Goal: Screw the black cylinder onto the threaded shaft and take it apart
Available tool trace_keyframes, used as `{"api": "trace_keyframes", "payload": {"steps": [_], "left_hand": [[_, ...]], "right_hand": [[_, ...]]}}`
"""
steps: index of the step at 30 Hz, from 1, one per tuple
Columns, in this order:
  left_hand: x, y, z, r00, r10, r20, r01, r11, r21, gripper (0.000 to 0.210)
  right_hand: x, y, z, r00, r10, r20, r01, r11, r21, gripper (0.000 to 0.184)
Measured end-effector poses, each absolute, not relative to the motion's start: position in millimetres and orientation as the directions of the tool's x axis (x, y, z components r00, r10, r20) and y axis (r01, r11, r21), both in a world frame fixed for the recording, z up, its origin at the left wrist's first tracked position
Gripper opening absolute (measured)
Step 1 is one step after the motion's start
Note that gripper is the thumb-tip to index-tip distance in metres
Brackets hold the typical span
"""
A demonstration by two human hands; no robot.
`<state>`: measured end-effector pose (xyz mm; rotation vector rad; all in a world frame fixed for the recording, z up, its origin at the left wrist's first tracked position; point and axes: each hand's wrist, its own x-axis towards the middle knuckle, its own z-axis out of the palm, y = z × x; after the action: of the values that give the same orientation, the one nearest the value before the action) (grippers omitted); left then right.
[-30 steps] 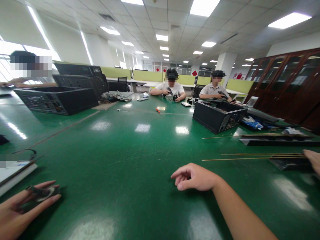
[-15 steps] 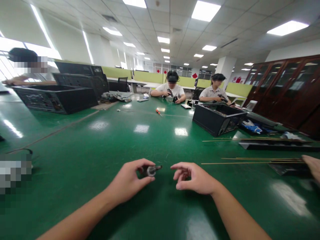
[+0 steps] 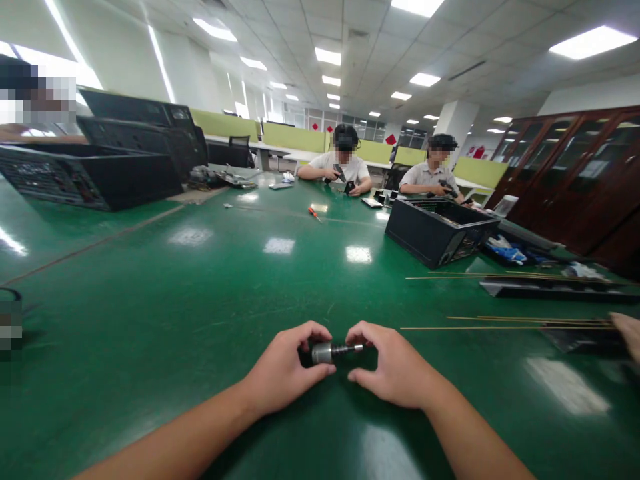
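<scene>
My left hand [image 3: 289, 363] is closed around the wider end of a small silver metal cylinder with a thin, dark ribbed shaft [image 3: 337, 351]. The shaft points right and ends in a bright tip. Over that tip curves my right hand [image 3: 400, 363], its thumb and fingers apart. Its index fingertip is close to the shaft; whether it touches, I cannot tell. The cylinder's back end is hidden in my left palm. Both hands are just above the green tabletop [image 3: 210, 373].
Thin brass-coloured rods [image 3: 480, 327] and dark metal channels [image 3: 550, 289] lie at right, near another person's hand [image 3: 625, 333]. A black computer case [image 3: 415, 233] stands behind them. More cases [image 3: 135, 180] are at left. An orange screwdriver [image 3: 314, 213] lies farther back. Several people sit around the table.
My left hand has moved right and turned the cylinder so its shaft shows side-on. My right hand has come in around the tip. The view has shifted slightly.
</scene>
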<state>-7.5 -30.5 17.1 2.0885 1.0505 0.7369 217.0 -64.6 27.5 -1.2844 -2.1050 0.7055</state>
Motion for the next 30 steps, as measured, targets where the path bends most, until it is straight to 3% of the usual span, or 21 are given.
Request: {"api": "trace_keyframes", "payload": {"steps": [16, 30], "left_hand": [[-4.8, -35.8, 14.3, 0.555, 0.802, 0.220, 0.431, -0.503, 0.749, 0.023], [-3.8, -37.8, 13.6, 0.557, 0.797, 0.233, 0.430, -0.516, 0.741, 0.023]], "right_hand": [[213.2, -64.8, 28.0, -0.450, 0.857, 0.249, 0.578, 0.492, -0.651, 0.009], [211.0, -64.7, 26.6, -0.471, 0.846, 0.249, 0.584, 0.511, -0.631, 0.010]]}}
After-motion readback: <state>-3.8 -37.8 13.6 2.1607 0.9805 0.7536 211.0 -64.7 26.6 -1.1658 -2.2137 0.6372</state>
